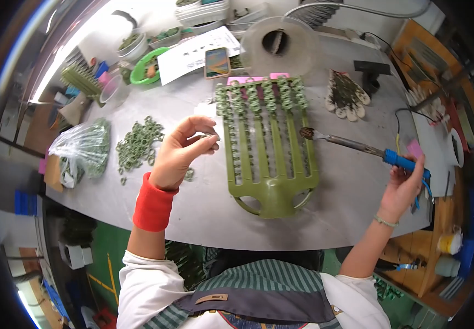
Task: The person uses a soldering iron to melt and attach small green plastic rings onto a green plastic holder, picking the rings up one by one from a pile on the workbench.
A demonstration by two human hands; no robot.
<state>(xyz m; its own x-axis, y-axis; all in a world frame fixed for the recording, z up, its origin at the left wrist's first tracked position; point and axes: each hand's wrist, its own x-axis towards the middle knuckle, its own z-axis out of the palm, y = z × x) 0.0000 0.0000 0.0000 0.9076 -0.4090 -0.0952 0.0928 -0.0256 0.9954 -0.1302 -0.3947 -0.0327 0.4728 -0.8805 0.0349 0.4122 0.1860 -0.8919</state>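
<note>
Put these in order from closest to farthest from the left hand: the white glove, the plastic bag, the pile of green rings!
From the left hand in the head view:
1. Pile of green rings, just to its left
2. Plastic bag, farther left
3. White glove, far right, past the rack

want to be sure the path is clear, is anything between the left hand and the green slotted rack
Nothing visible stands between the left hand, pinching a small piece, and the left edge of the green slotted rack. The blue-handled soldering iron in the right hand points in from the rack's other side.
</note>
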